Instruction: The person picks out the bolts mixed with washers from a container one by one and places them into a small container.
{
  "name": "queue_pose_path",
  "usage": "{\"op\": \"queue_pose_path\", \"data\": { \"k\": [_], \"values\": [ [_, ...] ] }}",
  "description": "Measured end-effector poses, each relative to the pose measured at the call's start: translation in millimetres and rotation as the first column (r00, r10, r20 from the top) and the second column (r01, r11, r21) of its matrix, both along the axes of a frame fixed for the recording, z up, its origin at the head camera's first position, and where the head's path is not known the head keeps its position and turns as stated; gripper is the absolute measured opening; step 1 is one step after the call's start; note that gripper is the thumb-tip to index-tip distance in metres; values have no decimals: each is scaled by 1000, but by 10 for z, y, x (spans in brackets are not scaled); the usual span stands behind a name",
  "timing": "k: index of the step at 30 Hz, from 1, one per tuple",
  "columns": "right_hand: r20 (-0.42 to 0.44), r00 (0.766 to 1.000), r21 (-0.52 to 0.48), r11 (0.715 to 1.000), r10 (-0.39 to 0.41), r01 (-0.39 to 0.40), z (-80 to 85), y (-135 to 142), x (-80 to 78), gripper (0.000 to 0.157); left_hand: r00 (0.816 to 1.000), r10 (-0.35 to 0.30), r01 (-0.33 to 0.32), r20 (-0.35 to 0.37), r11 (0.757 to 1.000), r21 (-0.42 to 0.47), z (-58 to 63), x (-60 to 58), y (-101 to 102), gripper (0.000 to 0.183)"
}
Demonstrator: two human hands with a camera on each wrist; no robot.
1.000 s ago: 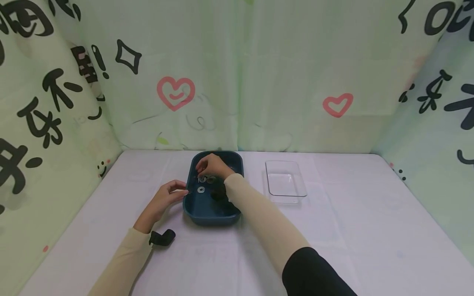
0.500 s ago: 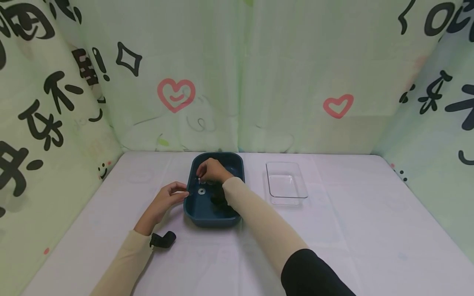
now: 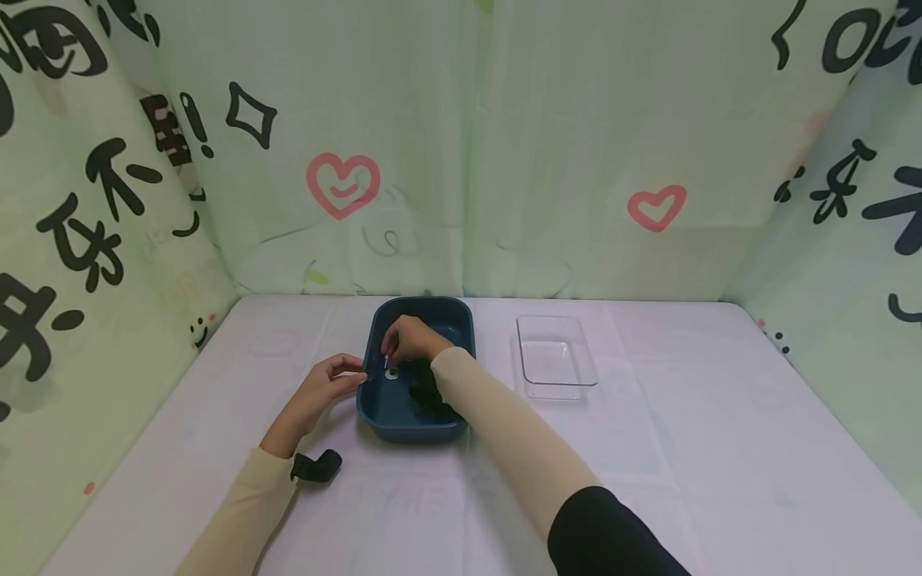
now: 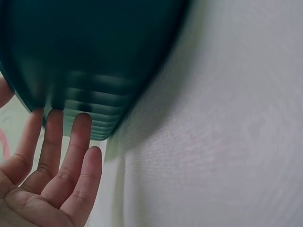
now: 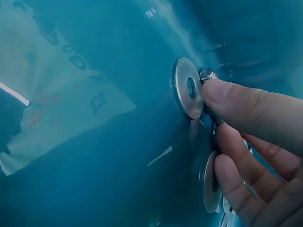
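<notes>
My right hand (image 3: 413, 337) reaches down into a dark blue tray (image 3: 412, 432). Its thumb and fingers pinch a small metal bolt (image 5: 208, 74), which shows as a thin silver piece in the head view. Right beside the fingertips is a flat metal washer (image 5: 181, 90). A second washer (image 5: 207, 187) lies under the lower fingers, with more metal pieces partly hidden behind them. At the tray's left side, my left hand (image 3: 320, 392) rests its fairly straight fingertips on the ribbed outer wall; the thumb is near the rim.
To the right of the tray stands a clear plastic box (image 3: 558, 352) on the white-covered table (image 3: 670, 456). Printed curtains (image 3: 547, 160) enclose the back and both sides. A black wrist camera (image 3: 317, 466) sits on the left wrist.
My right hand has shifted slightly toward the near end of the tray, to the washer there, and hides the pieces seen beneath it before. The left hand stays at the tray's side.
</notes>
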State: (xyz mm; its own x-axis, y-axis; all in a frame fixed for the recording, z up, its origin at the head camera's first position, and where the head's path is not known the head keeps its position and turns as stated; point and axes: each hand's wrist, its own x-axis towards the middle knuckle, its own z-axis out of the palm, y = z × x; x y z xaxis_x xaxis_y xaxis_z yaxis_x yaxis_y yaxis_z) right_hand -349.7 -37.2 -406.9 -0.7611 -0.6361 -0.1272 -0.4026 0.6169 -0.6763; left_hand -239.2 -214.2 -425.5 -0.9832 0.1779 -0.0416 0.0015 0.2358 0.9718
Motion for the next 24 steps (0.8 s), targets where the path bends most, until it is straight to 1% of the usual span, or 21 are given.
{"op": "queue_pose_path", "data": {
  "k": [8, 16, 24],
  "values": [
    [-13, 1000, 17, 1000, 24, -24, -13, -2, 13, 14, 1000, 8, -8, 11, 1000, 1, -5, 5, -2, 40],
    [-61, 995, 71, 995, 78, -73, 16, -13, 10, 12, 1000, 9, -9, 16, 1000, -10, 9, 4, 2, 39],
    [-59, 995, 89, 993, 82, -77, 23, -13, 10, 8, 1000, 5, -5, 13, 1000, -23, 20, 7, 8, 40]
  ]
}}
